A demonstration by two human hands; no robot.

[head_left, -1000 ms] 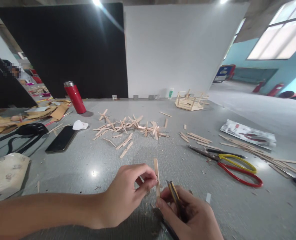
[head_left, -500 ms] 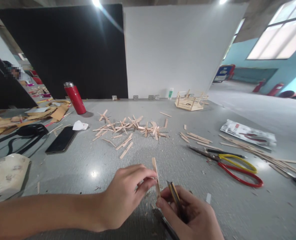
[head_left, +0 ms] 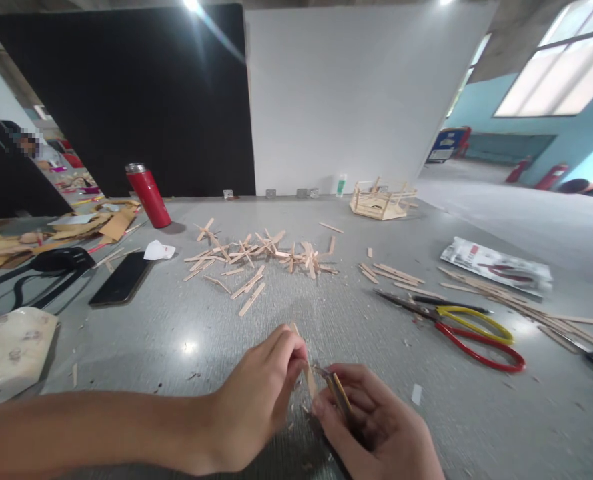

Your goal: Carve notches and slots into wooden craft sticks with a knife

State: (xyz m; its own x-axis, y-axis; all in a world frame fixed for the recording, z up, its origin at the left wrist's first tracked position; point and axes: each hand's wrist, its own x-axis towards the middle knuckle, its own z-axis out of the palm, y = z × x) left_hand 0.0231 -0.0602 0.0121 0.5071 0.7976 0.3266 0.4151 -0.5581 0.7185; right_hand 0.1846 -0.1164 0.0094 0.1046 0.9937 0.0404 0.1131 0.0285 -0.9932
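My left hand (head_left: 263,400) pinches a thin wooden stick (head_left: 307,375) upright near the table's front edge. My right hand (head_left: 376,430) is closed round a small knife with a yellow-and-black handle (head_left: 337,392), whose tip meets the stick. Tiny wood shavings lie on the grey table (head_left: 176,333) under both hands. A scattered pile of wooden sticks (head_left: 256,257) lies farther back in the middle.
Red-and-yellow-handled scissors (head_left: 456,323) lie to the right, long sticks (head_left: 521,303) and a printed packet (head_left: 496,267) beyond them. A black phone (head_left: 121,279), a red flask (head_left: 149,195), cardboard scraps and a small stick-built frame (head_left: 379,200) stand farther off. A person sits at far left.
My left hand has slid forward over the stick, covering most of it, and the stick has tilted lower. The knife has turned flatter against it.
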